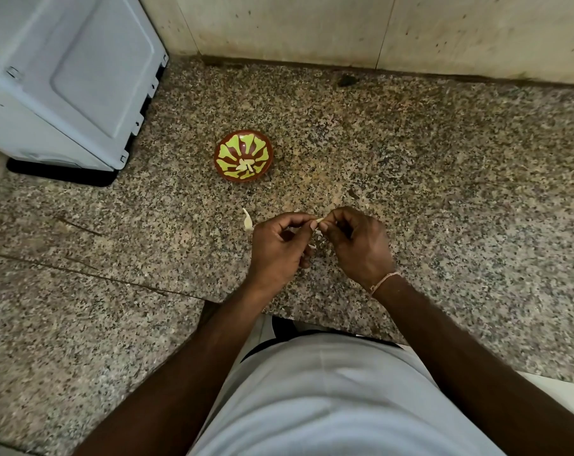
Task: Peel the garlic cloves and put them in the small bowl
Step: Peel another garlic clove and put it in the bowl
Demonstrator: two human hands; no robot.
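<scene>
Garlic clove [320,220] pinched, both hands, counter [443,192]

White shirt [328,399], thread bracelet [385,280] on right wrist.

A speckled granite surface [443,166] in brown, grey and black filled most of the view. A thin seam [81,273] ran across its near left part, with a few dark scratches just beyond it. At the far left stood a pale blue-grey appliance [65,77] on a black base [62,174]. Along the far edge rose a cream tiled wall [344,28], spotted with small dark marks. A small dark lump [347,80] lay on the surface close to the foot of that wall. A white shirt [338,399] filled the near middle.
</scene>
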